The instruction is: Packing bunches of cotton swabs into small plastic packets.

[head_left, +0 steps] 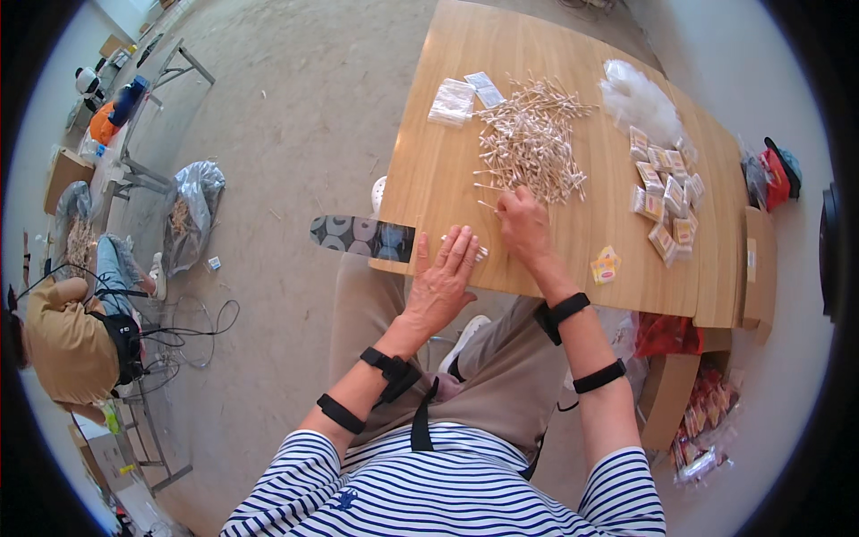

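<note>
A loose pile of white-tipped cotton swabs (537,134) covers the middle of the wooden table (447,179). At the pile's near edge my right hand (526,228) is closed in a pinch, with a cotton swab (486,206) sticking out to the left of its fingers. My left hand (438,285) lies flat by the table's near edge, fingers stretched out. Under it is a small group of cotton swabs (481,254), mostly hidden, with white tips showing beside the fingers. A dark patterned strip (362,237) juts over the table edge left of this hand.
Several small packs of swabs (667,197) lie to the right, below clear plastic bags (640,98). Yellow cards (606,266) rest near the front edge. Flat plastic sleeves (453,102) sit at the far left. Cardboard boxes (669,398) stand at right; a seated person (72,340) is at left.
</note>
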